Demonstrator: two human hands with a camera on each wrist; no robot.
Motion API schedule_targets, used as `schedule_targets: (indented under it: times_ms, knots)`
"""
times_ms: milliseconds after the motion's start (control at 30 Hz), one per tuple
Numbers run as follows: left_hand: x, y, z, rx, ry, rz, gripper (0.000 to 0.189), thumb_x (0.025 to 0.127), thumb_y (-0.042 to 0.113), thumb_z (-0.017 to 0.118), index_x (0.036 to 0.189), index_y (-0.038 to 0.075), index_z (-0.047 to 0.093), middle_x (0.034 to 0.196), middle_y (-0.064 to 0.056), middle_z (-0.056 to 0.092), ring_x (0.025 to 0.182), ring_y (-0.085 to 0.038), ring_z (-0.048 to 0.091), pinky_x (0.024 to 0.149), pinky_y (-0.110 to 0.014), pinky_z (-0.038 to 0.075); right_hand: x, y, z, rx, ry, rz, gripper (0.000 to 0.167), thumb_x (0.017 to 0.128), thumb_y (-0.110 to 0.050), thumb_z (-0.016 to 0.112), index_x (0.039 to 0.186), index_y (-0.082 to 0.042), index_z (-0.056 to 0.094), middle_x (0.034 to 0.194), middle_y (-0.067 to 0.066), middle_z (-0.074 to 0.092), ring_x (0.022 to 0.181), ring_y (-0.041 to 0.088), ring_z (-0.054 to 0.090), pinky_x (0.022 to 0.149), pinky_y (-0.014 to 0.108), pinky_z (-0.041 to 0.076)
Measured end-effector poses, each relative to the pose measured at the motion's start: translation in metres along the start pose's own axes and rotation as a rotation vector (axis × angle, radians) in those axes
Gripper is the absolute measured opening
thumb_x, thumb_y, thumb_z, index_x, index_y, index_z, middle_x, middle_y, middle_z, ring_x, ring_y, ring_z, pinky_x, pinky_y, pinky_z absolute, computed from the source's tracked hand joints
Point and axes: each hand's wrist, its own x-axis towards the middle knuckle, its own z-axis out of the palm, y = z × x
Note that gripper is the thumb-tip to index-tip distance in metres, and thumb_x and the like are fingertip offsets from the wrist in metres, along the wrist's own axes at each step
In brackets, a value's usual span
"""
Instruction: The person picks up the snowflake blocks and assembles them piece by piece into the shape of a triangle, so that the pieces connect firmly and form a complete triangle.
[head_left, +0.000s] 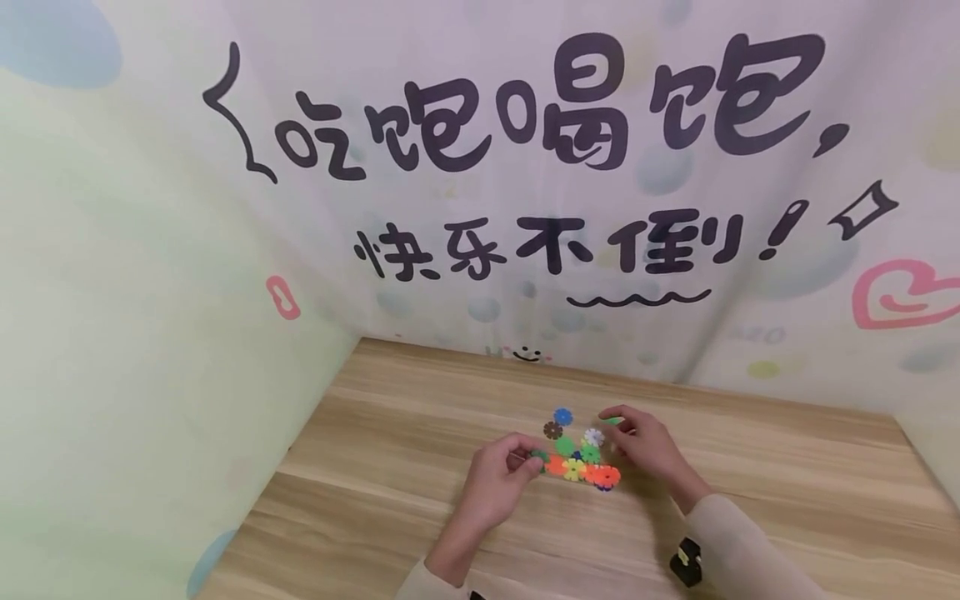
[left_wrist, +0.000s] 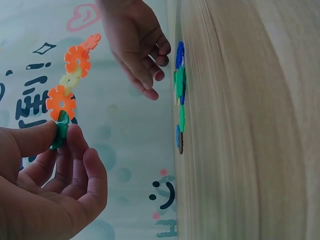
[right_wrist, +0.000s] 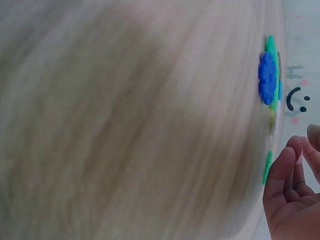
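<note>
My left hand pinches a dark green notched plastic disc between thumb and fingers. This disc is the near end of a chain of interlocking discs, with an orange disc, a yellow disc and more orange beyond. The chain is held up above the table. My right hand hovers to the right of the chain, fingers loosely bent and nothing between them. Behind the chain on the table lie loose discs, among them a blue disc, a brown disc and a white disc.
A lone green disc lies near the right hand. The wood-grain table meets a printed fabric wall at the back and a pale wall on the left. A black device is at the right sleeve.
</note>
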Motion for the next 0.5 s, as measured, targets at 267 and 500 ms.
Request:
schedule_targets:
  times_ms: [267, 500]
  knots:
    - [0.0, 0.0, 0.001, -0.03, -0.011, -0.045, 0.011, 0.096, 0.009, 0.067, 0.106, 0.015, 0.071, 0.089, 0.005, 0.065, 0.076, -0.013, 0.067, 0.063, -0.026, 0.052, 0.004, 0.005, 0.007, -0.059, -0.019, -0.018, 0.028, 0.096, -0.02, 0.068, 0.123, -0.011, 0.067, 0.083, 0.006, 0.059, 0.065, 0.02, 0.054, 0.056, 0.032, 0.047]
    - [0.001, -0.001, 0.002, -0.043, -0.017, -0.026, 0.011, 0.096, 0.008, 0.066, 0.106, 0.011, 0.07, 0.088, 0.005, 0.066, 0.076, -0.015, 0.068, 0.066, -0.025, 0.054, 0.008, 0.006, 0.013, -0.137, -0.011, -0.031, 0.027, 0.092, -0.022, 0.074, 0.117, -0.013, 0.069, 0.076, 0.003, 0.055, 0.067, 0.019, 0.048, 0.059, 0.032, 0.039]
